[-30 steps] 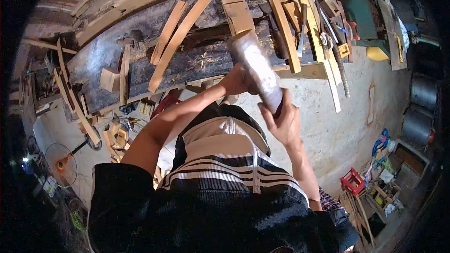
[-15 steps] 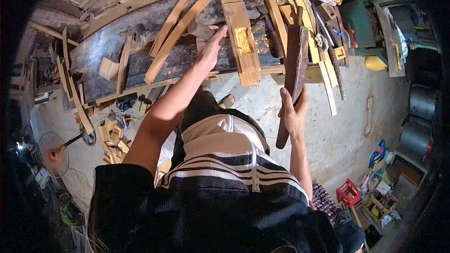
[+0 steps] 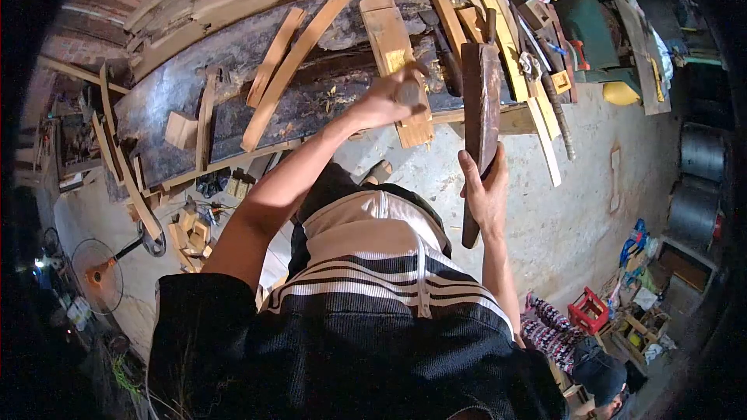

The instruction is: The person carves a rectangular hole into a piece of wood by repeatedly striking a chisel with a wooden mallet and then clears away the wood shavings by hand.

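My left hand (image 3: 381,103) is closed on a small grey piece (image 3: 408,93), partly hidden by the fingers, over the lower half of a pale wooden block (image 3: 385,31) with a carved recess and shavings. This block lies on the dark workbench (image 3: 167,74), its near end past the front edge. My right hand (image 3: 486,190) grips a long dark wooden block (image 3: 482,101), held upright in front of the bench, right of the pale block. A dark-handled tool (image 3: 451,70) lies between the two blocks.
Wooden strips (image 3: 311,39) lie left of the block; more strips and tools crowd the bench's right side. A fan (image 3: 97,272) stands at lower left. A red crate (image 3: 588,311) and a person in a dark cap (image 3: 597,373) are at lower right.
My left hand has moved right with the grey piece, from beside the pale block to over its lower part. The person's cap shows more at lower right. My right hand keeps its grip.
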### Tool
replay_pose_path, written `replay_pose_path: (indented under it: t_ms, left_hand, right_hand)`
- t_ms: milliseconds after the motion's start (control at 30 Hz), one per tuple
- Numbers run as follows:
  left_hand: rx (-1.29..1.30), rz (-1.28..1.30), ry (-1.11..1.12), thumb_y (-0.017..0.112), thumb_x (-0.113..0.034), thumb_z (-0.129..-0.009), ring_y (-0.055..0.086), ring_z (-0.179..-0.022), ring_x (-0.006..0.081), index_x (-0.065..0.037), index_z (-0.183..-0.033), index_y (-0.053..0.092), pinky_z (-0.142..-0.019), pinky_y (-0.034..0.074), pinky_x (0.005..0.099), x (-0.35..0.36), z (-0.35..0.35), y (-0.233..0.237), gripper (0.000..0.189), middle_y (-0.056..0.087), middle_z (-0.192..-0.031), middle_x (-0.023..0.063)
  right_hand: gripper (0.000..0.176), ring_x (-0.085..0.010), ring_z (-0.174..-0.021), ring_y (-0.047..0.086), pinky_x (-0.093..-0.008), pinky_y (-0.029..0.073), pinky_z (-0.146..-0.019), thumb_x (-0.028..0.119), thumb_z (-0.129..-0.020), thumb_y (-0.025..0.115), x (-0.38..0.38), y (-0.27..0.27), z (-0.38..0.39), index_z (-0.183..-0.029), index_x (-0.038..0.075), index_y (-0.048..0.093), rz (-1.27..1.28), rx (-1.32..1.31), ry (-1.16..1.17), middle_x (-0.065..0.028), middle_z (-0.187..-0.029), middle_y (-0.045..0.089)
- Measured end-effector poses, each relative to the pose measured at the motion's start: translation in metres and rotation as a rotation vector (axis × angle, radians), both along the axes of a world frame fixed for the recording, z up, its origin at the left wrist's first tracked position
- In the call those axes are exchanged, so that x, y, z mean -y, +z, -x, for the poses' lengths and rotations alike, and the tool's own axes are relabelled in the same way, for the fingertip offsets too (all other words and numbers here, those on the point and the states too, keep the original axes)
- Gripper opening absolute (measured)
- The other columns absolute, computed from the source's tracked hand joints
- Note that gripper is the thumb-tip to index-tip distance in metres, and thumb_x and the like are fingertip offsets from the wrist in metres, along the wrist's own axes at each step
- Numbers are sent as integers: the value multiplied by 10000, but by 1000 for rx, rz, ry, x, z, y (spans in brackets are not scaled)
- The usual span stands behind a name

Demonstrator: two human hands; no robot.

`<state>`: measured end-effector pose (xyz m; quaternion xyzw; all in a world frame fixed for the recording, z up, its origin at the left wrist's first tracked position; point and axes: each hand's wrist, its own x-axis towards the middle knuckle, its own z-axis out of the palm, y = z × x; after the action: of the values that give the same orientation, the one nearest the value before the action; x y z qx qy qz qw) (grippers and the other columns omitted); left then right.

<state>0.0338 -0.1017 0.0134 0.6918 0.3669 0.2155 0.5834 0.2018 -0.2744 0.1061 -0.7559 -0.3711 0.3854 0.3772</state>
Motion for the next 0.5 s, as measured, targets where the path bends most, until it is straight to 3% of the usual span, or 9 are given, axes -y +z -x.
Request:
replay_pose_path:
  t_ms: [67, 133, 200, 233, 267, 333, 367, 467, 500]
  left_hand:
    - [339, -336, -183, 798, -99, -791, 621, -883, 149, -58, -1030, 603, -812, 546, 323, -5, -1, -27, 312, 612, -911, 4]
    - [32, -441, -196, 763, -136, -759, 640, -806, 201, -34, -914, 639, -774, 520, 348, -9, -6, -23, 224, 658, -877, 76]
    - [231, -393, -122, 732, -120, -701, 638, -785, 257, -4, -878, 647, -769, 510, 373, -6, -8, -26, 228, 668, -910, 110]
    - [375, -293, -30, 631, -12, -636, 636, -748, 238, -8, -795, 633, -707, 497, 364, 0, -12, -15, 159, 618, -742, 109]
    - [563, -162, 15, 642, -44, -633, 653, -745, 282, -24, -807, 670, -698, 510, 389, 5, -24, -23, 177, 645, -723, 133]
    - [179, -601, 85, 669, -80, -645, 667, -756, 316, -35, -836, 694, -699, 526, 410, 12, -31, -36, 197, 679, -774, 147]
    - [179, -638, 90, 686, -132, -658, 670, -760, 335, -54, -883, 695, -696, 535, 429, 12, -41, -64, 238, 686, -811, 152]
    - [300, -455, 74, 674, -135, -660, 663, -742, 333, -64, -889, 671, -689, 530, 435, 14, -31, -30, 240, 675, -797, 135]
    - [147, -269, -41, 660, -96, -648, 658, -743, 330, -69, -895, 659, -691, 529, 439, 13, -23, -14, 249, 663, -787, 123]
  right_hand:
    - [472, -138, -518, 555, -293, 473, -468, 310, -877, 737, -8, 6, 7, -1077, -29, 478, -22, 16, 18, -72, -665, 580]
    - [428, -154, -532, 566, -297, 470, -500, 228, -873, 734, -7, 9, 20, -1082, -31, 465, -207, 75, -67, -87, -676, 607]
    - [442, -200, -614, 655, -327, 497, -558, 174, -846, 727, -8, 23, 27, -1135, -22, 457, -250, 134, 9, -159, -697, 643]
    - [451, -250, -623, 675, -352, 503, -561, 186, -843, 725, -12, 21, 28, -1143, -19, 457, -371, 270, 83, -178, -683, 638]
    - [461, -301, -633, 695, -378, 509, -564, 198, -841, 723, -15, 18, 29, -1151, -16, 458, -492, 407, 156, -197, -669, 633]
    - [508, -442, -645, 672, -417, 520, -576, 247, -841, 720, -15, 6, 26, -1199, -3, 459, -117, 508, 268, -226, -642, 618]
    - [516, -427, -637, 677, -413, 523, -582, 245, -841, 722, -15, 10, 27, -1210, 0, 457, -69, 536, 295, -226, -641, 621]
    - [507, -325, -620, 694, -386, 526, -599, 198, -831, 726, -10, 23, 37, -1208, -9, 459, -226, 409, 166, -207, -661, 634]
    - [490, -228, -658, 677, -361, 524, -625, 148, -813, 727, 0, 17, 37, -1191, -20, 464, -234, 321, 72, -190, -709, 647]
